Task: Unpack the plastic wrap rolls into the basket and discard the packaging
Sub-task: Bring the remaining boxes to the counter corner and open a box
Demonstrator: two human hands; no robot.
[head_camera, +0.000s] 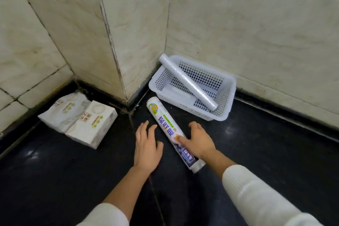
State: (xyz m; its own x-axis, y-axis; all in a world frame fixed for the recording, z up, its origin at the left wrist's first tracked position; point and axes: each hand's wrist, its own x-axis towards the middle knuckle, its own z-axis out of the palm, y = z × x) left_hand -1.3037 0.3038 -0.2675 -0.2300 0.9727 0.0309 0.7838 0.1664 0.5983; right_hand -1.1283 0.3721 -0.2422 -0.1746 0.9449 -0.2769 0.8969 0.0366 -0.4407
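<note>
Wrapped roll [170, 130] lies on the dark counter [256, 152] just near the basket [229, 95], right hand [200, 141] resting spread on it, left hand [146, 145] open beside; grip both ends, then peel the sleeve.

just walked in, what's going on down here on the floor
A person is unpacking plastic wrap. One bare roll already lies slanted in the white basket. A packaged roll lies on the dark floor; the right hand rests on it, the left hand open beside it. Tissue packs sit left.
</note>
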